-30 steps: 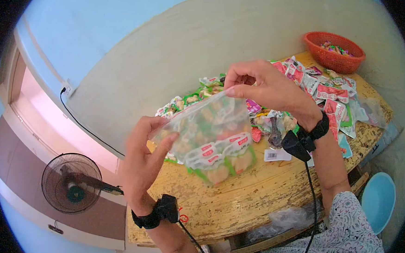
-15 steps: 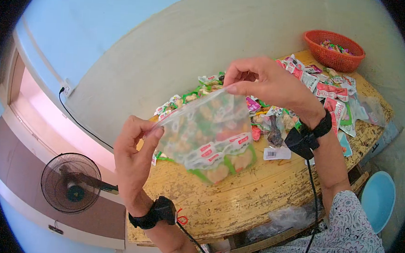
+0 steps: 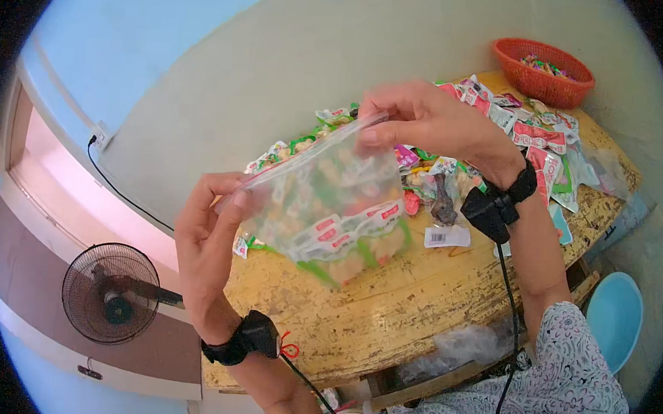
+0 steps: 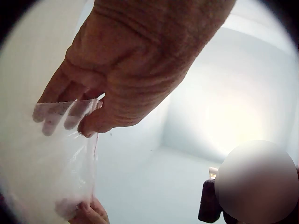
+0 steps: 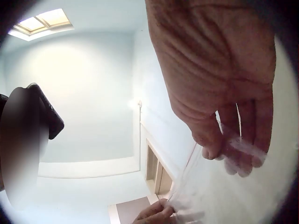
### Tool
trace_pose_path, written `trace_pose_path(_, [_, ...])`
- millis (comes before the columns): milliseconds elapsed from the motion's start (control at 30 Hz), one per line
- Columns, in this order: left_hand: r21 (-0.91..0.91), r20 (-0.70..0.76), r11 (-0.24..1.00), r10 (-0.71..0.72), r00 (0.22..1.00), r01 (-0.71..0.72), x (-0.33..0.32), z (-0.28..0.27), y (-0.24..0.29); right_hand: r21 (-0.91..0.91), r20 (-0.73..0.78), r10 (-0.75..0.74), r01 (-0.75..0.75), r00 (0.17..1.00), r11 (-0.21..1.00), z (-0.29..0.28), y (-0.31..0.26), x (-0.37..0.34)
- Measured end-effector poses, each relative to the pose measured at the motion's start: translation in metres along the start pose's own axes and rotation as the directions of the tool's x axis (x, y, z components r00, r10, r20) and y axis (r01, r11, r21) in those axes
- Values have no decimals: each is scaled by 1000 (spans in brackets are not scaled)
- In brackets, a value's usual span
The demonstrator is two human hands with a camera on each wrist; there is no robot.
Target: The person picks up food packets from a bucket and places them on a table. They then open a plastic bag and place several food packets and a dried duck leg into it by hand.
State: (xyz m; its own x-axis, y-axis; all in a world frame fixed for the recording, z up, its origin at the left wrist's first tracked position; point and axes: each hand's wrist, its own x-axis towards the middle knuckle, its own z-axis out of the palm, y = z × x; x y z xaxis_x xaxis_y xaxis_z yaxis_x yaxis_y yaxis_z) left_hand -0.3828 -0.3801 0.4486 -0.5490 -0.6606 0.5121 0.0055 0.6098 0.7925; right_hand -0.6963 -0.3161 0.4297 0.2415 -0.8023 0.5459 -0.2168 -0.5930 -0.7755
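A clear zip-top bag point(image 3: 294, 193) is held up over the table, its red-edged top slanting between both hands. My left hand point(image 3: 208, 245) pinches the top edge at the left corner with thumb and fingers; in the left wrist view several fingers point(image 4: 49, 126) show through the film. Near the other top corner, my right hand point(image 3: 435, 126) pinches the same edge, thumb in front. White-and-green packets of pale food point(image 3: 382, 244) with red labels show at the lower part of the bag. The film looks cloudy, and more packets behind it show through.
The worn yellow table point(image 3: 302, 319) carries a heap of snack packets point(image 3: 541, 136) along the wall. A dark vacuum-packed piece point(image 3: 444, 206) lies right of the bag. An orange basket point(image 3: 543, 91) stands at the back right, a blue basin point(image 3: 613, 323) below, a fan point(image 3: 110, 292) at left.
The left hand has moved left and up, from lower on the bag's side to its top corner, drawing the top edge out straighter. The right hand keeps its hold; the view has shifted slightly.
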Motion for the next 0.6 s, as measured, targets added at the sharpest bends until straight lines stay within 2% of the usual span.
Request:
trace_pose_path(233, [-51, 136, 992, -107, 985, 115, -2, -9, -19, -17, 133, 35, -34, 990, 999, -2, -2, 0])
trace_pose_path(333, [-176, 118, 983, -40, 992, 60, -8, -4, -34, -34, 153, 50, -46, 987, 998, -4, -2, -2])
trace_pose_path(433, [-309, 215, 934, -114, 970, 178, -26, 0, -61, 33, 130, 112, -117, 985, 993, -1, -8, -4])
trace_pose_path(467, [-326, 132, 935, -103, 986, 141, -38, 16, -62, 27, 127, 115, -119, 985, 993, -1, -10, -4])
trace_pose_path(567, [-336, 230, 880, -268, 935, 335, -54, 29, -64, 17, 117, 107, -109, 987, 994, 3, -10, -2])
trace_pose_path(600, [-274, 195, 918, -238, 952, 286, -60, 31, -74, 16, 98, 93, -95, 991, 995, 5, -8, -2])
